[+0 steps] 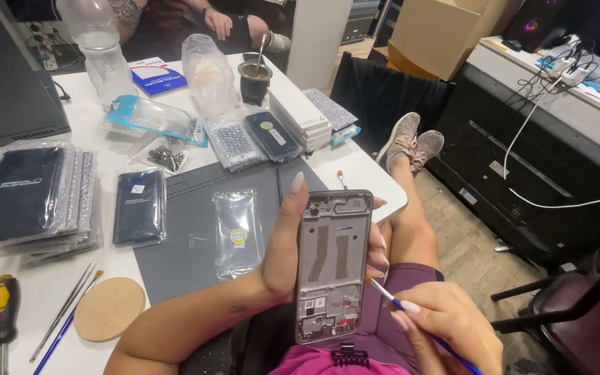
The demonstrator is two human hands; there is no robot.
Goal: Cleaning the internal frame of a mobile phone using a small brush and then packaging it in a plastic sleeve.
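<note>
Workbench clutter is surrounding us, yet the phone frame (332,267) is being held off the white table (362,173), above the lap. Our left hand (293,243) is clamped round its edges; our right hand (446,323) is pinching a fine brush (390,297) against its lower side. We are judging two risks — a slipping grip dropping the frame floorward, and bristles snagging exposed parts. A bagged component (237,232) is lying on the grey mat (189,236) — well apart.
</note>
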